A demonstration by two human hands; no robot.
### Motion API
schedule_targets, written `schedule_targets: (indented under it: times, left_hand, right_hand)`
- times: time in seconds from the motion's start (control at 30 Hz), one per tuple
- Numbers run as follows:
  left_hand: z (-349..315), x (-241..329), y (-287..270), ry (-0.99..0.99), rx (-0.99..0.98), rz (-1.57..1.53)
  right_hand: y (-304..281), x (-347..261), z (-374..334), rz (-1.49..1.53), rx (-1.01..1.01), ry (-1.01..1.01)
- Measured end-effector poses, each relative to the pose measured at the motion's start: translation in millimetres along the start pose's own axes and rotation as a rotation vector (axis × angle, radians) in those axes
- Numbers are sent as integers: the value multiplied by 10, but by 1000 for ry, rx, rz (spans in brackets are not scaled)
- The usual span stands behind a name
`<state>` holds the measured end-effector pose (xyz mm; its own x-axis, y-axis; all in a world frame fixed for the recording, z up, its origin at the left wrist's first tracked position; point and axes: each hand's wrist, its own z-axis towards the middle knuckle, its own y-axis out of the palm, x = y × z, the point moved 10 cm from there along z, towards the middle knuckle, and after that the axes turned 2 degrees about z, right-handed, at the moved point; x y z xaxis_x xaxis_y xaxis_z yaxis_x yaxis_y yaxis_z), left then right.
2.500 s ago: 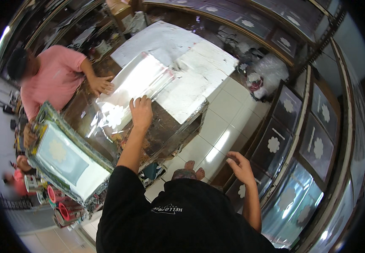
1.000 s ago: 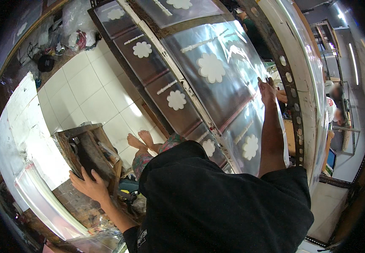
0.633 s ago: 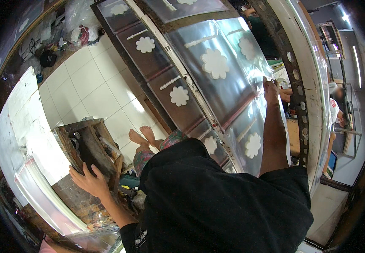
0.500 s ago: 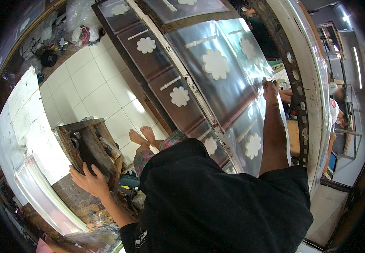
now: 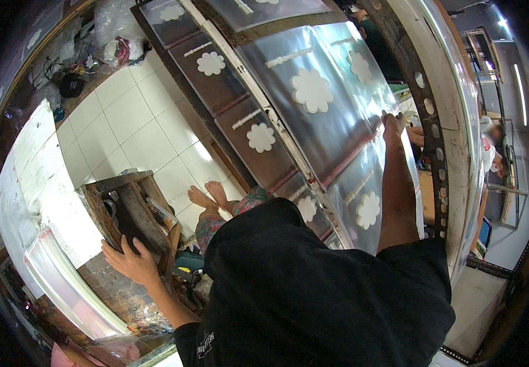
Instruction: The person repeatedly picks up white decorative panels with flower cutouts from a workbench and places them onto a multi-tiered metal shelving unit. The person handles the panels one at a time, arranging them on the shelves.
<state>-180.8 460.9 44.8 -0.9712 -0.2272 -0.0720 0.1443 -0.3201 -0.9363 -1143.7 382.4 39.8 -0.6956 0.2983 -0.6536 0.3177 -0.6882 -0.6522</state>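
My right hand point(image 5: 393, 124) reaches up and grips the edge of a plastic-wrapped dark panel point(image 5: 331, 104) with white flower shapes, one of several leaning upright in a row. My left hand point(image 5: 128, 263) rests flat with fingers apart on the corner of a worn wooden table point(image 5: 131, 202) at the lower left and holds nothing. My black shirt fills the lower middle. My bare feet point(image 5: 209, 196) stand on the white tiled floor point(image 5: 130, 134).
More wrapped panels point(image 5: 215, 79) lean to the left of the one held. A perforated metal upright point(image 5: 432, 140) stands at the right. A white sheet-covered surface point(image 5: 38, 202) lies at the far left. Bags and clutter point(image 5: 102, 43) sit at the top left. Another person point(image 5: 490, 153) is far right.
I have turned away from the table to the row of panels. My right hand rose along the panel's edge; my left hand stayed on the table corner.
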Motion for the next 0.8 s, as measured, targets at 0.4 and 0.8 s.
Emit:
schedule_targets:
  times: [0.4, 0.8]
  left_hand:
    - [32, 8, 70, 0, -9, 5]
    - [0, -34, 48, -3, 7, -26]
  right_hand:
    - [185, -663, -238, -637, -263, -331]
    - [291, -410, -183, -588, -187, -197]
